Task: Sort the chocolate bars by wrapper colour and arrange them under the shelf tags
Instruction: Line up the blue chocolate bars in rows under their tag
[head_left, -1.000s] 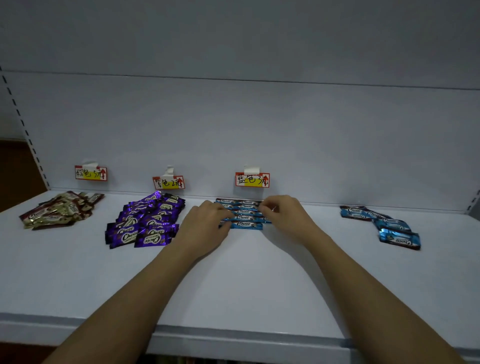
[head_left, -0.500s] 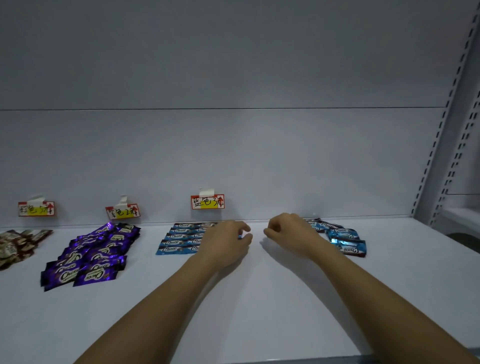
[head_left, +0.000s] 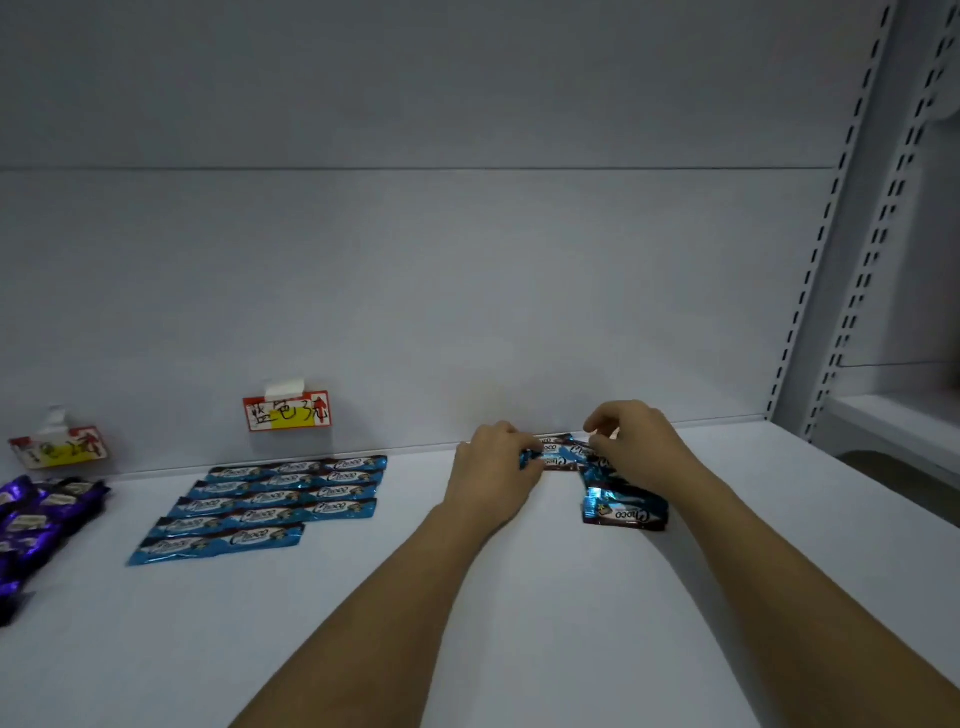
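- Nearest bar of the loose blue pile (head_left: 623, 512) was left lying free, right of centre.
- Farther back, a blue bar (head_left: 557, 456) was pinched by curled left hand (head_left: 491, 475) fingers; right hand (head_left: 636, 449) was curled over the pile, hold unclear.
- Probably best lifted singly, then laid into the blue rows (head_left: 270, 501) under the far-left blue tag (head_left: 287, 411).

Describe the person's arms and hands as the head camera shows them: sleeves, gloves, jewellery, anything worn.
Both forearms are bare as far as the frame shows; no sleeve or cuff is in view. The left hand and the right hand wear no gloves. No watch, bracelet or strap shows at either wrist, and no ring is visible, though the fingers are partly hidden and the picture is dim.
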